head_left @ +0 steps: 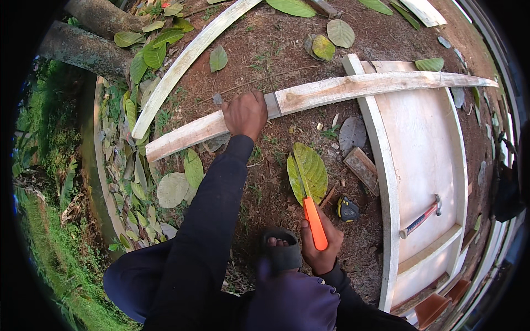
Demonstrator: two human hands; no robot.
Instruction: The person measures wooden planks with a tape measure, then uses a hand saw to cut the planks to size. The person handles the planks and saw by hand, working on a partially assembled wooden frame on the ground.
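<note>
My left hand (244, 114) is wrapped over a long pale wooden beam (331, 90) and presses on it from above. Just right of those fingers, a grey flat band (272, 104) crosses the beam; I cannot make out what it is. The beam's right part rests on a white-edged wooden frame (386, 182). Lower down, my right hand (322, 243) grips a handsaw by its orange handle (315, 223). Its thin blade, seen nearly edge-on, points away from me over a yellow-green leaf (309, 168), apart from the beam.
A hammer (421, 217) lies on the frame's panel. A black-and-yellow tape measure (348, 209) and a short wood offcut (362, 171) are on the soil left of the frame. Another pale beam (193, 52) lies at the upper left, near tree trunks (83, 47). My sandalled foot (281, 249) is close to the saw.
</note>
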